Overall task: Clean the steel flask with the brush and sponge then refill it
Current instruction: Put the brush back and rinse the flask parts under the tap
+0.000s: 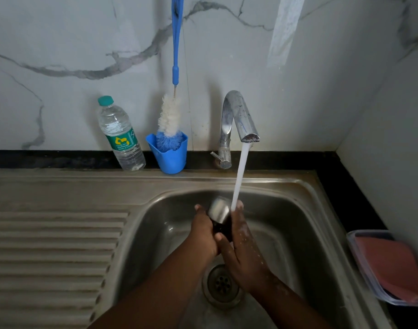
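Note:
Over the sink basin (286, 222) both hands grip the steel flask (219, 212), a shiny cylinder with a dark lower part, tilted away from me. My left hand (203, 230) wraps its left side; my right hand (242, 245), flecked with soap foam, holds its right side. Water runs from the tap (238, 115) and lands at my right fingertips beside the flask. The long blue-handled bottle brush (171, 115) stands head-down in a blue cup (168, 155) at the wall. A pink sponge (393, 267) lies in a clear container (359, 264) at the right.
A plastic water bottle (119, 134) with a green cap and label stands left of the blue cup. The ribbed steel drainboard (53, 248) fills the left side. The drain (221, 284) sits under my wrists. A black counter edge runs along the marble wall.

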Demonstrator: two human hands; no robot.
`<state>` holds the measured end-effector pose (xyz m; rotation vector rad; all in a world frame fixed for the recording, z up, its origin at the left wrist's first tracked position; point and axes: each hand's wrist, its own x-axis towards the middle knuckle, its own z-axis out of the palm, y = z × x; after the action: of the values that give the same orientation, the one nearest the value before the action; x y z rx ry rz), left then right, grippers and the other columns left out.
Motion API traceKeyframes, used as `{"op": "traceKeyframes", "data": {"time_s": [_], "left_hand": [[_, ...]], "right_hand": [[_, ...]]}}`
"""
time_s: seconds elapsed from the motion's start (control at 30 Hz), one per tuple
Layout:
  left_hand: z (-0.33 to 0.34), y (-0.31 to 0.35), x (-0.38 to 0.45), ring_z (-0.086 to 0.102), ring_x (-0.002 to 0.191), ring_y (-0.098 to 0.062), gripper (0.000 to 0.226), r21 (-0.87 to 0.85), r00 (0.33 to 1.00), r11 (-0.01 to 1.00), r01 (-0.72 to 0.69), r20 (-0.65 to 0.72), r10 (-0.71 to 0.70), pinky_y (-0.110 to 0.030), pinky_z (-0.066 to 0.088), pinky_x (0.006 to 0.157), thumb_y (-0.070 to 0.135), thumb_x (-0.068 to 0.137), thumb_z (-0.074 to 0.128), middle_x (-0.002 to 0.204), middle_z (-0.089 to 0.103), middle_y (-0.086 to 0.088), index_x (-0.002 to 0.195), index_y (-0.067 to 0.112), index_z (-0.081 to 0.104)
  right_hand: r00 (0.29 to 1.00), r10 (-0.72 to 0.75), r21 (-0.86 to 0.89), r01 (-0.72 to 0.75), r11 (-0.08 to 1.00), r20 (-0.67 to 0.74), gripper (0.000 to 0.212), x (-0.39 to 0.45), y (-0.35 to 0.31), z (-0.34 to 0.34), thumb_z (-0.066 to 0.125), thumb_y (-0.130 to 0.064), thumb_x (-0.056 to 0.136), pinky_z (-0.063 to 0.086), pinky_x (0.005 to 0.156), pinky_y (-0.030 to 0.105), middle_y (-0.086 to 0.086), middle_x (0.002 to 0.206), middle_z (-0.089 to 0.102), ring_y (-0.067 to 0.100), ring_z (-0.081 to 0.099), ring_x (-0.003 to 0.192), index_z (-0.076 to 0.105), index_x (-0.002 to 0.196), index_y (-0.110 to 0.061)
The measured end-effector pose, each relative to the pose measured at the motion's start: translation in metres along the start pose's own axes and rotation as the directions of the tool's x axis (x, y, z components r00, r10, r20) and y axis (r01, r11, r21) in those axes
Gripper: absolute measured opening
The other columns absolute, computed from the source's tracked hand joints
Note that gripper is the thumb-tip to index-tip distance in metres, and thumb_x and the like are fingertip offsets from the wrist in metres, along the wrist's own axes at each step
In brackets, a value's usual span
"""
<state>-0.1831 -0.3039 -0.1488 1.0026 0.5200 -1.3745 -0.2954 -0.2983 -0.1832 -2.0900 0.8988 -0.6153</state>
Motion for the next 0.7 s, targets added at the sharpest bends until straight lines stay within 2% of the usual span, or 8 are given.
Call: {"op": "traceKeyframes", "data": {"time_s": [0.1,0.17,0.23,0.27,0.33,0.43,0.6,0.7], "left_hand": [[-0.009,-0.003,0.000,0.074,0.080,-0.036,0.078,0.036,0.995,0.999,0.034,0.089,-0.038,-0.044,0.062,0.068,0.066,0.097,0.036,0.101,0.073,-0.026,0.123,-0.003,0.062],[-0.014,-0.007,0.000,0.075,0.081,-0.034,0.074,0.070,0.992,0.997,0.025,0.122,-0.034,-0.040,0.061,0.066,0.063,0.098,0.040,0.102,0.073,-0.024,0.123,-0.003,0.063],[-0.016,-0.009,0.000,0.075,0.072,-0.032,0.067,0.084,0.991,0.996,-0.004,0.135,-0.008,-0.036,0.060,0.058,0.059,0.100,0.043,0.092,0.075,-0.022,0.118,-0.001,0.066],[-0.016,-0.009,-0.001,0.076,0.073,-0.031,0.066,0.098,0.991,0.995,-0.014,0.133,0.001,-0.036,0.060,0.062,0.058,0.100,0.043,0.092,0.075,-0.021,0.117,-0.001,0.067],[-0.015,-0.010,-0.001,0.076,0.077,-0.030,0.069,0.117,0.994,0.993,-0.034,0.109,0.021,-0.039,0.058,0.074,0.061,0.099,0.040,0.095,0.075,-0.020,0.116,0.000,0.067],[-0.014,-0.007,0.003,0.072,0.087,-0.033,0.077,0.181,0.998,0.982,-0.063,0.037,0.057,-0.040,0.056,0.075,0.067,0.096,0.035,0.097,0.073,-0.024,0.110,-0.002,0.066],[-0.012,-0.001,0.007,0.071,0.085,-0.037,0.079,0.303,0.991,0.947,-0.107,-0.042,0.126,-0.042,0.059,0.065,0.072,0.092,0.037,0.108,0.069,-0.026,0.123,0.003,0.059],[-0.010,-0.005,0.011,0.070,0.099,-0.037,0.090,0.396,0.972,0.895,-0.207,-0.016,0.233,-0.050,0.057,0.090,0.081,0.077,0.044,0.110,0.072,-0.020,0.123,0.006,0.062]], "right_hand": [[0.984,0.174,0.202,-0.175,0.964,0.025,0.093,-0.001,0.007,0.002,0.033,-0.076,0.085,0.021,0.120,0.036,-0.007,0.161,0.016,0.001,0.016,0.146,0.003,0.156,-0.024],[0.971,0.237,0.324,-0.235,0.916,0.032,0.089,0.004,0.005,0.000,0.044,-0.074,0.084,0.032,0.116,0.041,-0.003,0.154,0.036,0.009,0.032,0.142,0.017,0.154,-0.026],[0.966,0.256,0.436,-0.245,0.866,0.037,0.072,0.009,-0.001,-0.007,0.055,-0.061,0.087,0.043,0.106,0.030,-0.010,0.138,0.055,0.006,0.049,0.129,0.034,0.147,-0.028],[0.967,0.249,0.463,-0.240,0.853,0.043,0.058,0.012,-0.004,-0.011,0.060,-0.051,0.089,0.046,0.099,0.020,-0.018,0.128,0.061,-0.001,0.054,0.121,0.040,0.141,-0.033],[0.972,0.228,0.434,-0.226,0.872,0.050,0.051,0.014,-0.008,-0.016,0.065,-0.026,0.090,0.043,0.088,0.006,-0.027,0.119,0.062,-0.014,0.054,0.112,0.042,0.133,-0.039],[0.965,0.260,0.356,-0.254,0.899,0.032,0.071,0.013,0.001,-0.016,0.072,-0.009,0.085,0.043,0.091,0.007,-0.009,0.136,0.052,-0.009,0.051,0.118,0.038,0.144,-0.028],[0.943,0.320,0.347,-0.330,0.878,0.086,0.075,0.007,0.002,-0.025,0.085,-0.020,0.070,0.051,0.088,0.020,-0.011,0.125,0.058,0.002,0.059,0.108,0.047,0.134,-0.035],[0.935,0.314,0.349,-0.353,0.868,0.165,0.065,0.010,-0.003,-0.032,0.088,-0.017,0.064,0.050,0.082,0.017,-0.011,0.118,0.061,0.003,0.061,0.103,0.053,0.114,-0.041]]}}
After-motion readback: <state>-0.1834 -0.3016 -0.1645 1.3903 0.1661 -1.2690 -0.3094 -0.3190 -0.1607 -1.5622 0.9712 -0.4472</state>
